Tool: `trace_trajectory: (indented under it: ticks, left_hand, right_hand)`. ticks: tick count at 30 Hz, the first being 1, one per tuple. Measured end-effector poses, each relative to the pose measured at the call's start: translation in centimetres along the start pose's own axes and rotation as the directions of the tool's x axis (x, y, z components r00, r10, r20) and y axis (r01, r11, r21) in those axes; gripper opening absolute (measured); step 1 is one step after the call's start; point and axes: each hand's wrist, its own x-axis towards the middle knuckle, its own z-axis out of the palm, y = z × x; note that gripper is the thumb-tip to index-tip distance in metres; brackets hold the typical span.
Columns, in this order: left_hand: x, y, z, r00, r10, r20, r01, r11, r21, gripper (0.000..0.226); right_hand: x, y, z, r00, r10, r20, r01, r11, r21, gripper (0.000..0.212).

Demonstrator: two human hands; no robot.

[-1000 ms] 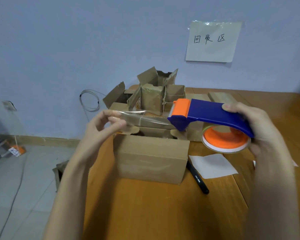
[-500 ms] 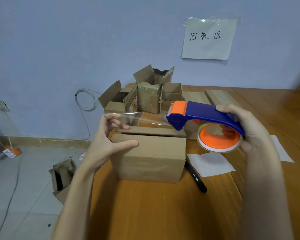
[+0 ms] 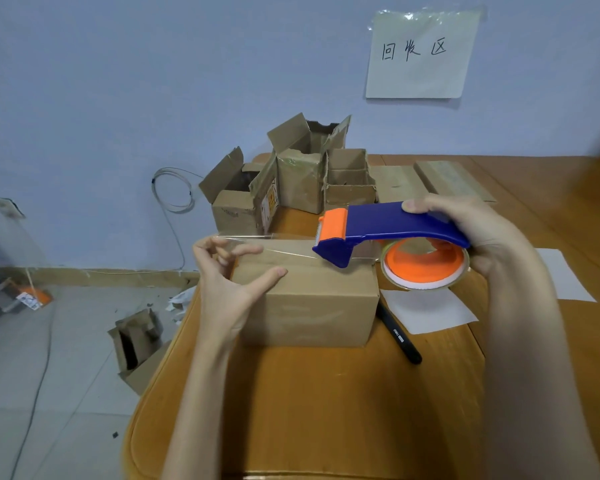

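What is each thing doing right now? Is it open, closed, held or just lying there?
Front box, flaps closed, seam not yet taped.
Tape strip, stretched tight above the front box.
Tape dispenser, held by the right hand.
Left hand, pinching the tape strip's end.
Back boxes, flaps open.
Floor box, open, tipped over.
Pen, lying flat on the table.
Wall sign, taped flat.
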Motion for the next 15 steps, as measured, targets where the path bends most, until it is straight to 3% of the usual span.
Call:
trace_trajectory:
  ticks: [5, 9, 12, 15]
  left_hand:
    - [-0.1, 0.5, 0.2, 1.000, -0.001, -0.025, 0.001, 1.000, 0.011, 0.082]
    - [-0.2, 0.6, 0.1, 0.999, -0.023, -0.024, 0.024, 0.999, 0.040, 0.068]
    - [0.2, 1.0, -0.6, 0.997, -0.069, 0.033, 0.072, 0.993, -0.089, 0.070]
    - [1.4, 1.7, -1.2, 0.985, -0.175, 0.000, 0.168, 0.942, -0.292, 0.044]
  right_hand:
    - [1.1, -0.3, 0.1, 0.999, 0.021, 0.027, -0.019, 0.998, -0.061, 0.040]
    - [1.9, -0.2, 0.3, 0.999, 0.020, 0.041, -0.015, 0.992, -0.122, 0.033]
    - [2.0, 0.0, 0.5, 0.999, 0.012, 0.034, -0.007, 0.988, -0.153, 0.029]
    - [2.2, -0.2, 0.6, 0.999, 0.005, 0.036, 0.001, 0.983, -0.182, 0.031]
